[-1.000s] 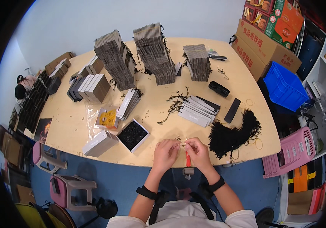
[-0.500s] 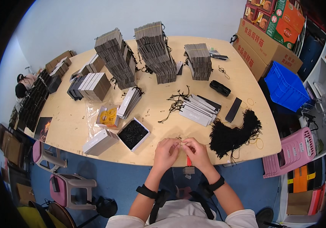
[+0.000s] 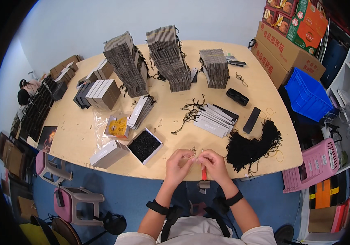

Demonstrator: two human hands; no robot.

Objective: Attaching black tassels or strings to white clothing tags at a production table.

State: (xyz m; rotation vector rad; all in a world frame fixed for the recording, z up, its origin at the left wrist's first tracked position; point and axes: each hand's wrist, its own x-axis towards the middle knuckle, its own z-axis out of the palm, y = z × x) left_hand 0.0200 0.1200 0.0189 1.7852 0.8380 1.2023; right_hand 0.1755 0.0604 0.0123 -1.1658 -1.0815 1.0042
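Observation:
Close together at the table's front edge, my left hand (image 3: pixel 178 164) and my right hand (image 3: pixel 213 164) both pinch, fingertips almost touching. What they hold is too small to make out; a thin, pale strand seems to lie between them. Below the right hand, a red handle-like piece (image 3: pixel 204 174) juts over the edge, above a ribbed grey piece (image 3: pixel 203 185). To the right lies a heap of black cords (image 3: pixel 250 145). Beyond my hands rests a fan of grey tags with black strings (image 3: pixel 213 121). A white box of small black pieces (image 3: pixel 158 149) is at left.
Three tall stacks of strung grey tags (image 3: pixel 125 61) stand at the back of the table. A box of yellow rubber bands (image 3: pixel 118 127) and grey boxes (image 3: pixel 103 94) sit left. A black case (image 3: pixel 237 96) lies right; a blue crate (image 3: pixel 307 94) stands beyond the table.
My hands stay at the same spot, both still pinching, with a slight shift of the fingers. The whole view has moved a little; the things on the table have not.

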